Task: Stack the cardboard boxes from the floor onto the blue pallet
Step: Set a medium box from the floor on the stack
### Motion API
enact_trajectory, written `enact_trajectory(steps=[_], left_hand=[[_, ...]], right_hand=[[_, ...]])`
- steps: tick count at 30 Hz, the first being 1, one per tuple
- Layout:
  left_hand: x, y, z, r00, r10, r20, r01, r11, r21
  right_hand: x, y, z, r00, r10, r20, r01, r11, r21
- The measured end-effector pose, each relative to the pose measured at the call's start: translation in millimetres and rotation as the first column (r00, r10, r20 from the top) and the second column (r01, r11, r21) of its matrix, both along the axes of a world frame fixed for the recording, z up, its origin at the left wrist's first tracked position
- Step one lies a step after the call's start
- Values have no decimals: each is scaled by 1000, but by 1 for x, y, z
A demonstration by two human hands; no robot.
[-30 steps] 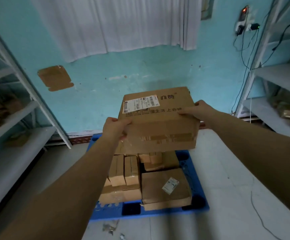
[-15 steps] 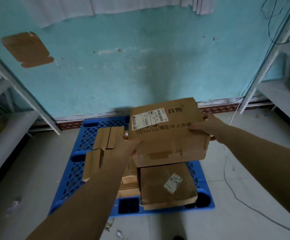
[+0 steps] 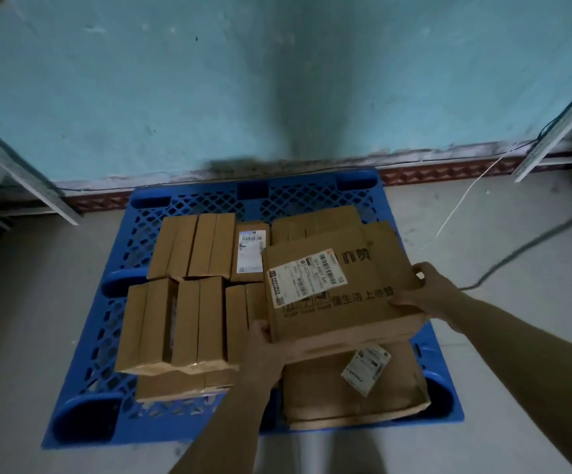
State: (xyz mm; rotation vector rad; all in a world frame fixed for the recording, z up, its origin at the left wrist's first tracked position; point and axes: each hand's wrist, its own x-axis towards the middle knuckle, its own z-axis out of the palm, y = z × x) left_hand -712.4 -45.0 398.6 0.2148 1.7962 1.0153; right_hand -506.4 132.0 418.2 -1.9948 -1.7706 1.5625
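I hold a flat cardboard box (image 3: 363, 289) with a white shipping label and printed characters, low over the right half of the blue pallet (image 3: 113, 302). My left hand (image 3: 260, 347) grips its near left corner and my right hand (image 3: 428, 292) grips its right edge. It lies over a brown box with a label (image 3: 353, 391) at the near right and over another box (image 3: 312, 222) behind; whether it rests on them I cannot tell. Several narrow boxes (image 3: 175, 323) stand in rows on the pallet's left and middle.
The pallet lies on a pale floor against a turquoise wall (image 3: 243, 80). Metal shelf legs stand at the left (image 3: 21, 172) and at the far right (image 3: 551, 131). A white cord (image 3: 462, 200) and a dark cable (image 3: 524, 248) run across the floor to the right.
I have lowered the labelled box from chest height down onto the stack at the pallet's right side, and my view has tilted downward. Both hands kept their grip.
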Motion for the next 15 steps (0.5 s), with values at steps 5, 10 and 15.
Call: enact_trajectory(steps=[5,10,15], left_hand=[[9,-17,-76,997,30,66,-26,998,-55],[21,-26,-117,977,118,179,-93,985,-144],[24,-16,-144,984,25,177,-17,999,-47]], right_hand=[[6,-18,-82,998,-60,-10,59,996,-72],[27,-35,-139,997,-27,70,35,993,-114],[14,-49,-198,982,77,174,-69,996,-53]])
